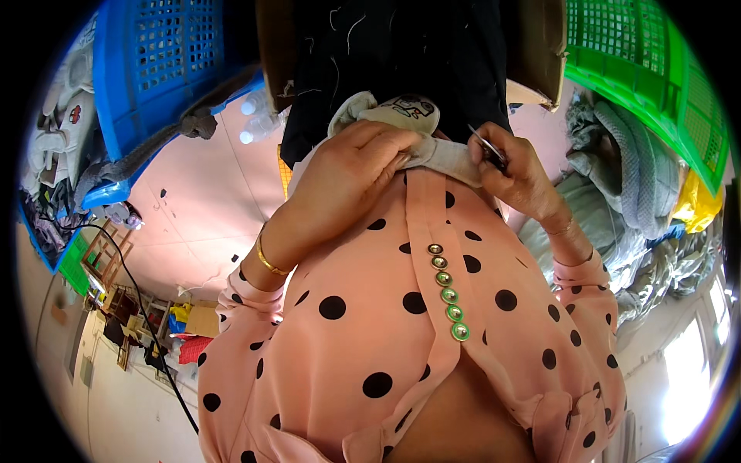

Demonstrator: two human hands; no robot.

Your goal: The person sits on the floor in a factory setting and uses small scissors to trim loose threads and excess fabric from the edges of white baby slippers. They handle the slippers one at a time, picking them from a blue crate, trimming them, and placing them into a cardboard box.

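Note:
My left hand (351,170) is closed on an off-white fabric piece (455,160) across my lap. The piece has a rounded end with a stitched cartoon-like figure, and a flat band runs from it to the right. My right hand (515,171) grips a small metal cutting tool (488,145), which looks like thread snips. Its thin blade points up and left, close to the band's right end. Fingers hide most of the tool and part of the fabric. Dark trousers (386,54) with loose pale threads lie beyond.
A blue plastic crate (116,100) stands at the left, near pale fabric items (69,135). On the right are a green crate (656,62), grey fabric bundles (617,174) and a yellow bag (697,202). Clear bottles (258,116) sit on the floor by a cardboard box (546,54).

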